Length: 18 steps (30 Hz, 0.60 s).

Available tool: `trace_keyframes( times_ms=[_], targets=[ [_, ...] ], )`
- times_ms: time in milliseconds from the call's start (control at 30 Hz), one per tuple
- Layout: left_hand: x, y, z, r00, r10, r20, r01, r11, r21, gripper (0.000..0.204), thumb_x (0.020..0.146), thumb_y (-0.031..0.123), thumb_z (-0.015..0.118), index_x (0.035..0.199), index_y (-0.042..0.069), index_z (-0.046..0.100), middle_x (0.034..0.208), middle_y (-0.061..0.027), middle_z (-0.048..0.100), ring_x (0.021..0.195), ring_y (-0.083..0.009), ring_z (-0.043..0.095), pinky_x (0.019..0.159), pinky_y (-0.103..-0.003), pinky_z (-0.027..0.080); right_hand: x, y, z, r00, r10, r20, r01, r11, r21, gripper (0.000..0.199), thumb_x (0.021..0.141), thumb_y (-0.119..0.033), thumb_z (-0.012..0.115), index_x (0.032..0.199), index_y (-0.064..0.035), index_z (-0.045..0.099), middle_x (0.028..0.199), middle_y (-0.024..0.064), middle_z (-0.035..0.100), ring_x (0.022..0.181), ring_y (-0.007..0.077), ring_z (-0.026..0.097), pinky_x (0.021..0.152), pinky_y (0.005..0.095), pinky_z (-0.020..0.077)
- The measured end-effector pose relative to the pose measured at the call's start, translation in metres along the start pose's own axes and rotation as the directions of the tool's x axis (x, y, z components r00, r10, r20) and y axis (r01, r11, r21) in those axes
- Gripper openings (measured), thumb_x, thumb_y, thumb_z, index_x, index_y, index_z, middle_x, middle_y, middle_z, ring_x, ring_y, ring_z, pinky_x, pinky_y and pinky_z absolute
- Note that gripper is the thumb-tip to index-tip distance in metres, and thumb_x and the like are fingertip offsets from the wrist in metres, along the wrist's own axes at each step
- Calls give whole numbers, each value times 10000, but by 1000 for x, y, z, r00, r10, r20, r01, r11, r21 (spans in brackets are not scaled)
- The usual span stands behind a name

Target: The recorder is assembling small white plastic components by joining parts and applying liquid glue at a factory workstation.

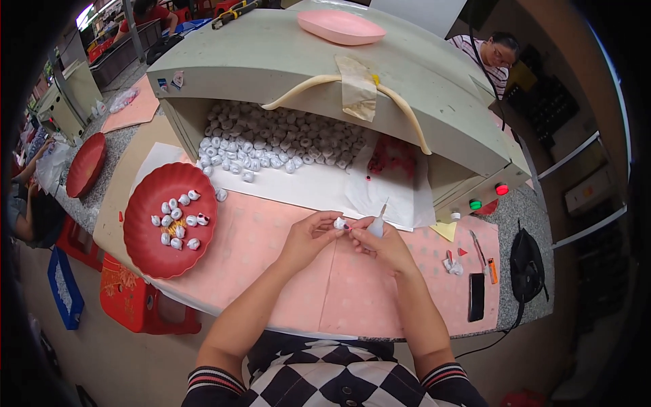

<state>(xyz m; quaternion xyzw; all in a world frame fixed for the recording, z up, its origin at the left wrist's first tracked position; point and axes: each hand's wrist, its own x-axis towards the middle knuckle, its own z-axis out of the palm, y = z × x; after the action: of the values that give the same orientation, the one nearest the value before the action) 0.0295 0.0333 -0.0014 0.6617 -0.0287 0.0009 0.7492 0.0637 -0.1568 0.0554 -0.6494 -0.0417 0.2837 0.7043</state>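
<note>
Over the pink sheet [271,234], my two hands meet in front of the cabinet's opening. Between the thumb and fingers of my left hand [307,239] is a small white rounded piece with a dark spot. My right hand [388,249] grips a small translucent needle-tip bottle [376,227], its thin tip pointing up. The right thumb and fingertip also pinch something tiny and reddish against the white piece; its kind is too small to make out. To the left, a red scalloped dish [139,234] holds several similar white pieces [180,231].
A grey-green cabinet [237,74] holds a heap of white pieces [271,136] and reddish bits [393,159]. On top lies a pink dish [341,27]. At right are tweezers [479,249], a black phone [477,297] and a corded black object [527,264]. Another person [483,61] sits behind.
</note>
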Motion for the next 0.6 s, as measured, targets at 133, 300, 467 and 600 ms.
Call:
trace_keyframes(
  times_ms=[133,300,467,600],
  targets=[
    [-5,1,4,999,-27,34,27,1000,-14,350,857,13,651,1198,-9,574,1103,-87,643,982,-147,618,874,-279,507,-3,9,2,999,26,20,-25,1000,-12,135,883,-129,652,970,-37,603,889,38,617,739,103,572,678,242,499],
    [-7,0,6,998,-19,63,20,1000,-12,332,859,-5,638,1188,-11,593,1113,-94,640,1003,-156,616,884,-286,513,-2,18,-6,1000,16,-3,-16,997,75,135,867,-105,666,952,-26,596,873,57,616,731,115,569,677,248,497],
    [-8,1,6,996,-11,89,13,1000,-19,335,857,-14,636,1190,-3,596,1117,-99,640,1018,-163,615,905,-295,509,2,26,-13,999,37,8,-37,995,89,158,854,-121,686,942,-20,603,840,53,626,715,117,586,669,254,506],
    [-10,6,6,992,22,124,-12,996,-88,317,859,-25,627,1175,0,604,1157,-103,620,1064,-176,600,922,-311,507,1,25,-10,1000,1,-8,-1,1000,4,182,850,-138,696,954,-14,612,833,51,629,713,114,598,671,254,515]
  ],
)
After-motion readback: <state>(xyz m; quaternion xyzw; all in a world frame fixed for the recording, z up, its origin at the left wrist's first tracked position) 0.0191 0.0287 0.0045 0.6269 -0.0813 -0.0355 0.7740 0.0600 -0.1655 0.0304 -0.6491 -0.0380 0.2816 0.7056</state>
